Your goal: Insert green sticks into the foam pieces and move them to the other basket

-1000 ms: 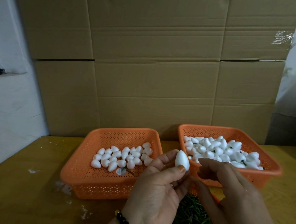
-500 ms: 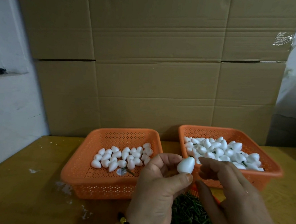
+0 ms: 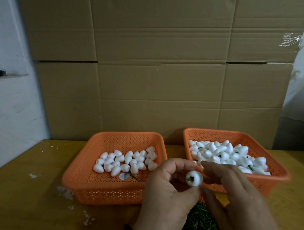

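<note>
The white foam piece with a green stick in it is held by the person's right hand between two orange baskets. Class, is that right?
Not quite: the head view shows the left hand holding the white foam piece, not the right hand.

White foam piece (image 3: 194, 178), seemingly green stick (image 3: 190, 178) inserted, between both baskets.

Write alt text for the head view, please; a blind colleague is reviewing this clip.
A left hand pinches a white foam piece with a green stick in it, the right hand beside it. Behind stand two orange baskets: the left basket sparsely filled with foam, the right basket heaped.
</note>
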Demonstrator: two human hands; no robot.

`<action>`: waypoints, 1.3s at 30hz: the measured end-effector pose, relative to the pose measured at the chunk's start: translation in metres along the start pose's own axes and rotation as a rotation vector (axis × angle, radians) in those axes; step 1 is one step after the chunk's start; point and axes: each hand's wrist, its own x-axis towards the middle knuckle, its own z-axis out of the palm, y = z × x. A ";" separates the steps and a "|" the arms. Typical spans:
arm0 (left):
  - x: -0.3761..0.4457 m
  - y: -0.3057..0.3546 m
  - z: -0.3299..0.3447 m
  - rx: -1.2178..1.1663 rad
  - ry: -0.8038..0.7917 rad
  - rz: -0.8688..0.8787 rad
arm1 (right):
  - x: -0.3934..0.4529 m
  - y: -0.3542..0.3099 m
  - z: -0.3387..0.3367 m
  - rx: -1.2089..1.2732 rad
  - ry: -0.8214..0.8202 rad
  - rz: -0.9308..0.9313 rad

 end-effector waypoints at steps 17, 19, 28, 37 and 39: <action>0.000 -0.009 0.002 -0.051 -0.004 -0.118 | -0.005 0.004 0.003 0.137 -0.025 0.026; 0.001 -0.010 0.001 -0.077 -0.024 -0.147 | -0.004 0.006 0.003 0.166 -0.038 0.071; 0.005 -0.014 -0.004 -0.101 0.035 -0.236 | 0.001 0.068 -0.003 -0.199 0.024 0.384; 0.005 -0.020 -0.008 -0.045 0.050 -0.260 | -0.008 0.103 -0.006 -0.419 -0.057 0.579; 0.006 -0.021 -0.008 -0.028 0.057 -0.274 | -0.011 0.107 -0.004 -0.451 -0.060 0.576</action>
